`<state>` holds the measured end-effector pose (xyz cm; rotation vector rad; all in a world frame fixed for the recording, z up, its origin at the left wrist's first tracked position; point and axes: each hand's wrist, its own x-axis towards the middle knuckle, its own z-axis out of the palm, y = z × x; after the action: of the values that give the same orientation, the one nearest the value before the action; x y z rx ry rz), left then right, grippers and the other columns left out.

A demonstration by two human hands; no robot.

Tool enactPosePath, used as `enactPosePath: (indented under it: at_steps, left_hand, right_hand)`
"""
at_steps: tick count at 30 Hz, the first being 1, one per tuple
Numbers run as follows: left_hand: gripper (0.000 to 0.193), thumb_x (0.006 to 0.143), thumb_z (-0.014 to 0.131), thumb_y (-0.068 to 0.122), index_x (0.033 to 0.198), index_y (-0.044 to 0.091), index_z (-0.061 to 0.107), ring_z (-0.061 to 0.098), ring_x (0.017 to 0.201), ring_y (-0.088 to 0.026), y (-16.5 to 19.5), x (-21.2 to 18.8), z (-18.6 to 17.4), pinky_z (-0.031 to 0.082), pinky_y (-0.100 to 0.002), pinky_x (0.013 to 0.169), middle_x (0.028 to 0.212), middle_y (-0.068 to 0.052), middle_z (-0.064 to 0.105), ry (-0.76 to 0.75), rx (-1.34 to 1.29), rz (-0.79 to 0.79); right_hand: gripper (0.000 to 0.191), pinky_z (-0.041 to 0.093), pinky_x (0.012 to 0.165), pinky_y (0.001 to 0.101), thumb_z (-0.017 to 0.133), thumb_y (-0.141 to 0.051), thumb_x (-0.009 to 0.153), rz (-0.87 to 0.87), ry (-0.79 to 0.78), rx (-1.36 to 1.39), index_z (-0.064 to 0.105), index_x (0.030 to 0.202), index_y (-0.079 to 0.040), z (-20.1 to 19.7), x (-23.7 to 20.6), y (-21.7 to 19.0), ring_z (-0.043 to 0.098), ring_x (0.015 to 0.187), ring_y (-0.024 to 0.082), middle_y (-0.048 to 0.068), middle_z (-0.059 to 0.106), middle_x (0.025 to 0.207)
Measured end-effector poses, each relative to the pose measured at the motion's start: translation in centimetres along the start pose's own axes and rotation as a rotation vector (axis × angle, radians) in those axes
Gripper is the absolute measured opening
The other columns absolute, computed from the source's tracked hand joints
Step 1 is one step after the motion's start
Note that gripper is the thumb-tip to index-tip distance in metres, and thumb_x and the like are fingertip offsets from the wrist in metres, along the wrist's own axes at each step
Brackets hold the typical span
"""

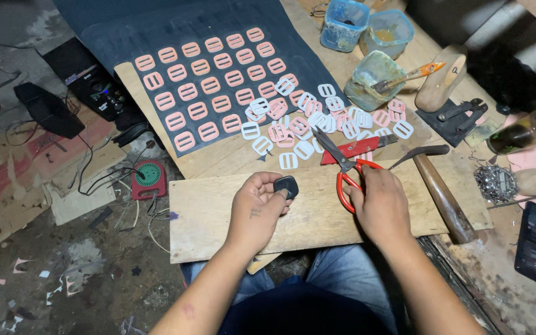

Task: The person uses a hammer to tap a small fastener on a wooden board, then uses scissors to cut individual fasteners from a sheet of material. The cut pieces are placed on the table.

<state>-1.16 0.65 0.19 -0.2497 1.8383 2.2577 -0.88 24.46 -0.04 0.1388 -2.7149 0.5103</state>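
- The left hand (257, 208) pinched a small black piece (286, 185) between thumb and fingertips, knuckles up, wrist resting on the board (218, 217) near its middle.
- The right hand (381, 205) was closed around the red handles of the scissors (345, 167), blades together and pointing toward the board's far edge.
- Both forearms reached in over the near edge.
- Just beyond the far edge lay a heap of white and pink buckles (305, 124); a hammer (442, 192) lay at the right end.
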Motion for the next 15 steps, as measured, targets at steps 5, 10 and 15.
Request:
enactPosePath:
  at_steps: [5, 10, 15]
  left_hand:
    - [0.032, 0.089, 0.062, -0.003, 0.121, -0.002, 0.059, 0.064, 0.076, -0.008, -0.2, -1.3, 0.8, 0.054, -0.022, 0.067, 0.096, -0.007, 0.07, -0.037, 0.03, 0.055]
    - [0.027, 0.091, 0.062, -0.004, 0.118, -0.004, 0.06, 0.063, 0.078, -0.006, -0.4, -2.4, 2.1, 0.052, -0.021, 0.069, 0.097, -0.006, 0.07, -0.085, 0.014, 0.095]
    - [0.025, 0.091, 0.062, -0.005, 0.115, -0.006, 0.063, 0.062, 0.078, -0.007, 0.1, -3.8, 2.3, 0.052, -0.021, 0.066, 0.095, -0.006, 0.07, -0.14, 0.054, 0.09]
  right_hand:
    - [0.024, 0.052, 0.089, 0.0432, 0.071, -0.015, 0.092, -0.052, 0.106, 0.196, 0.072, 0.113, -0.002, -1.4, -1.1, -2.6, 0.066, 0.101, 0.036, 0.017, 0.07, 0.105]
    - [0.028, 0.057, 0.083, 0.0312, 0.07, -0.019, 0.091, 0.12, -0.187, 0.653, 0.073, 0.112, -0.001, -1.5, -2.0, -5.3, 0.076, 0.093, 0.022, 0.013, 0.077, 0.104]
    - [0.025, 0.058, 0.077, 0.0279, 0.07, -0.015, 0.09, 0.18, -0.208, 0.723, 0.073, 0.11, 0.0, -0.3, -2.4, -5.7, 0.074, 0.084, 0.015, 0.01, 0.077, 0.096]
